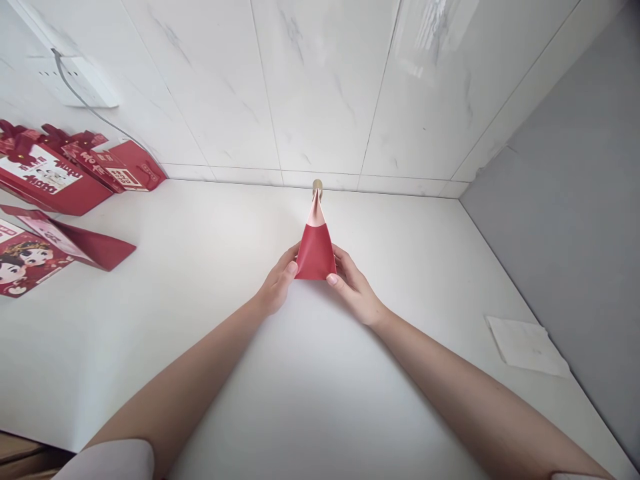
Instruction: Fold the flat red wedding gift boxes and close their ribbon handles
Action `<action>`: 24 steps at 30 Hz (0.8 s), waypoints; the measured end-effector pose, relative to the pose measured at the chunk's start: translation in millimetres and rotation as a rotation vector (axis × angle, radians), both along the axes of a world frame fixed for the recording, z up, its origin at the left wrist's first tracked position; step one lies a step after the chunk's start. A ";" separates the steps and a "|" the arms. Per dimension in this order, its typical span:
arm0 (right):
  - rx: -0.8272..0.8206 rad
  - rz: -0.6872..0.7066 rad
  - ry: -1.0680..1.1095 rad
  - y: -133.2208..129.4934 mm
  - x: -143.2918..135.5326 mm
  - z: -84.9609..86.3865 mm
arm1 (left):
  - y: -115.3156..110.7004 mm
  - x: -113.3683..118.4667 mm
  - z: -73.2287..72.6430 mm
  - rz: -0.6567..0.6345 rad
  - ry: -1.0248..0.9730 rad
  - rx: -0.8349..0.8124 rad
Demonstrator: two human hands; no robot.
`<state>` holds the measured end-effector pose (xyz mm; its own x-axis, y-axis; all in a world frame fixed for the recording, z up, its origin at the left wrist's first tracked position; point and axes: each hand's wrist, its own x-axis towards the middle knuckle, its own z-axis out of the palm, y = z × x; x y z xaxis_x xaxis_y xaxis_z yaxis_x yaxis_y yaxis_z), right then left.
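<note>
A small red box (316,253) with a pale pink band near its narrow, pinched top stands upright at the middle of the white table. On its left side my left hand (281,279) is closed on it, the thumb at the lower left corner. My right hand (356,283) grips the opposite side, its thumb at the lower right corner. Most of the fingers are hidden behind the box. Just beyond the top of the box, a small tan round object (317,184) shows by the wall.
Red gift boxes with bows (95,190) line the wall at the back left. Nearer, a red box with cartoon faces (30,263) sits at the left edge. A white tissue (527,343) lies at the right by the grey panel (565,180). Tiled wall (325,87) closes the back.
</note>
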<state>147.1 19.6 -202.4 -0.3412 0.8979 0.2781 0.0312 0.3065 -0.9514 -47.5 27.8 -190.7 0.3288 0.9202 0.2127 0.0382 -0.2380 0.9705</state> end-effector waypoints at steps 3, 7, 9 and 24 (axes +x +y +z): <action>-0.005 0.004 0.002 -0.1 0.1 0.4 | -0.3 0.2 -0.9 0.031 0.013 0.006; -0.004 0.004 0.003 0.2 -0.2 -0.3 | -1.9 0.8 0.8 0.065 0.035 0.005; -0.005 0.005 0.011 0.3 -0.3 -1.0 | -2.6 1.0 1.8 0.072 0.045 0.003; -0.012 0.008 0.024 0.3 0.6 -2.8 | -1.4 0.5 1.6 0.010 0.017 0.028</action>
<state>147.7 19.9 -205.1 -0.3421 0.8983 0.2759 0.0055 0.2955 -0.9553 -47.0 26.4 -189.1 0.3232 0.9172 0.2330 0.0571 -0.2646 0.9627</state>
